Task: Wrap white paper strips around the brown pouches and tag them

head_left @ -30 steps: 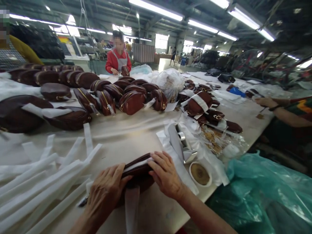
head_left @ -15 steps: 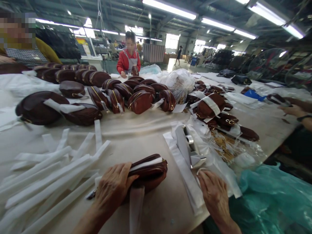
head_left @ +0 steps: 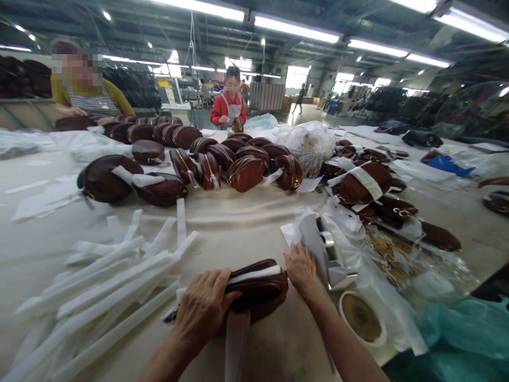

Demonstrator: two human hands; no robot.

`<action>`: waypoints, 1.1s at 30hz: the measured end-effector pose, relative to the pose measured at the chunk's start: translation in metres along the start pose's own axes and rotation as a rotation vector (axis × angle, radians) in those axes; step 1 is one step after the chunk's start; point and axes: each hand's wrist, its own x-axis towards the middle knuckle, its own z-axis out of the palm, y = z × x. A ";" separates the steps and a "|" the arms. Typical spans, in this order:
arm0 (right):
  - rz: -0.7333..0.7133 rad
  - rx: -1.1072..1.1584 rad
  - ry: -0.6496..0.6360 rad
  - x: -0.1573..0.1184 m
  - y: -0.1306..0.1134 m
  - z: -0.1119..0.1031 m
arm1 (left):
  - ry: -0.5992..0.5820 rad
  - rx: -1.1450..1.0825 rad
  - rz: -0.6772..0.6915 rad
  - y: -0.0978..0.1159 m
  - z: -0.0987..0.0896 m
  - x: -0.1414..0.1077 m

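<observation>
My left hand (head_left: 207,302) is closed on the left end of a dark brown leather bag (head_left: 258,297) near the table's front edge. A white strip (head_left: 256,274) lies along the bag's top opening, and another pale strip (head_left: 237,339) hangs down its front. My right hand (head_left: 302,268) is just right of the bag, fingers apart and pointing forward, beside the grey tape dispenser (head_left: 318,244). No object shows in it. A round roll (head_left: 361,317) with a white rim lies right of my right forearm.
White strips (head_left: 115,286) lie spread at the left. Brown bags (head_left: 246,172) stand in rows behind, more are piled at right (head_left: 361,183). Clear plastic and a green plastic bag (head_left: 465,334) lie at right. Two people stand across the table; another person's hand (head_left: 493,182) shows far right.
My right hand has moved forward and left, away from the white-rimmed roll, which is now uncovered. My left hand still holds the bag. The whole view has shifted somewhat.
</observation>
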 end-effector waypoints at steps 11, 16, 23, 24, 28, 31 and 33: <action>0.267 0.647 -0.018 0.053 0.025 -0.012 | -0.019 -0.035 -0.032 0.000 0.003 -0.002; 0.379 0.901 -0.019 0.042 0.014 -0.005 | -0.029 -0.081 -0.062 -0.001 0.004 -0.007; 0.373 0.989 -0.154 0.014 -0.008 0.005 | -0.310 -0.430 -0.319 -0.036 0.002 0.005; 0.348 0.996 -0.184 0.012 -0.012 0.006 | -0.380 -0.525 -0.403 -0.043 -0.001 0.009; 0.213 1.020 -0.367 0.004 -0.030 0.010 | -0.541 -0.889 -0.698 -0.068 -0.014 0.022; 0.129 0.984 -0.477 -0.005 -0.042 0.014 | -0.619 -1.147 -0.893 -0.081 -0.017 0.022; 0.096 0.930 -0.483 -0.015 -0.044 0.014 | -0.651 -1.287 -1.006 -0.088 -0.015 0.020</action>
